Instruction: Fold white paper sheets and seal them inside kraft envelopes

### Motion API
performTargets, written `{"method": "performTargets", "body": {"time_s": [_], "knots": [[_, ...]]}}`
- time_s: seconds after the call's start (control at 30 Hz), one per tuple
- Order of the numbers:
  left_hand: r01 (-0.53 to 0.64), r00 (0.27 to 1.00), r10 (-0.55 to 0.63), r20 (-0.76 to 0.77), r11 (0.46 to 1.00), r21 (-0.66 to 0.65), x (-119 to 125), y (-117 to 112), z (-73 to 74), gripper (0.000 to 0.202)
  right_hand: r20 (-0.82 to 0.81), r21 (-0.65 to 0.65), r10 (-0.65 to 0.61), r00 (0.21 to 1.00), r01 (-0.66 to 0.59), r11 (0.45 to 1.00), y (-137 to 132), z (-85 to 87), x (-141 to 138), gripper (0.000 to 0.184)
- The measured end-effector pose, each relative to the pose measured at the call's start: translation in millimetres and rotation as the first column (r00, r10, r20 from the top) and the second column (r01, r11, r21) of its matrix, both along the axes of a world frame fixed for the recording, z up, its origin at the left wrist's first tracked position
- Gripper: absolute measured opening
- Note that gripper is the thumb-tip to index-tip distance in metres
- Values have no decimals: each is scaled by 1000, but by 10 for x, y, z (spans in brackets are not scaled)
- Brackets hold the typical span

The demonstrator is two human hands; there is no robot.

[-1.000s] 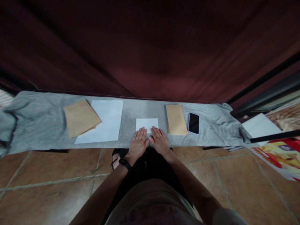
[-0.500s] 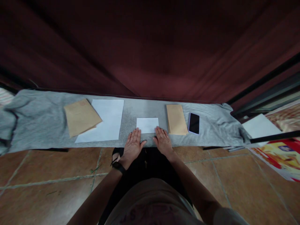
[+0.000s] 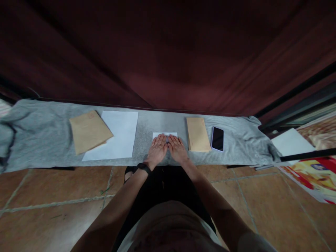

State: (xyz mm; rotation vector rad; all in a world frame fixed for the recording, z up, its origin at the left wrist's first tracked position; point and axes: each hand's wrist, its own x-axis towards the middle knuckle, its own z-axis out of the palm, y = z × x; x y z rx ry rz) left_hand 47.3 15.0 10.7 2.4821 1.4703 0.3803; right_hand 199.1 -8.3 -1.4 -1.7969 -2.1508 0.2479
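A small white sheet of paper [image 3: 165, 134], perhaps folded, lies on the grey cloth in front of me. My left hand [image 3: 157, 148] rests flat on its left half with the fingers stretched out. On the right half, my right hand [image 3: 176, 147] lies flat too, fingers pointing away from me. The two thumbs come close together over the middle. Most of the paper is hidden under both hands; its far edge shows beyond the fingertips.
Left of the hands, brown envelopes [image 3: 90, 132] overlap larger white sheets [image 3: 122, 134]. To the right lie a stack of brown envelopes [image 3: 198, 134] and a phone [image 3: 217, 139]. Grey cloth [image 3: 47, 136] covers the narrow surface, with a dark red curtain [image 3: 168, 70] behind it.
Both hands have moved inward and forward, from the near corners of the small white paper onto its middle. The paper looks unmoved.
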Motion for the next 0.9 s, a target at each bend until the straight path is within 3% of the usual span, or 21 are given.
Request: {"method": "performTargets", "body": {"time_s": [0.3, 0.67, 0.83, 0.9], "knots": [[-155, 987, 156, -26, 987, 37, -157, -7, -198, 64, 51, 37, -38, 998, 36, 999, 12, -131, 82, 57], [-232, 973, 233, -9, 971, 61, -282, -92, -230, 64, 64, 82, -106, 992, 101, 992, -91, -137, 188, 57], [-251, 968, 252, -8, 966, 65, -286, -108, -236, 64, 66, 71, -149, 987, 144, 987, -145, -102, 138, 57], [-250, 968, 250, -3, 966, 67, -289, -111, -227, 64, 64, 70, -112, 992, 107, 992, -189, -101, 81, 56]]}}
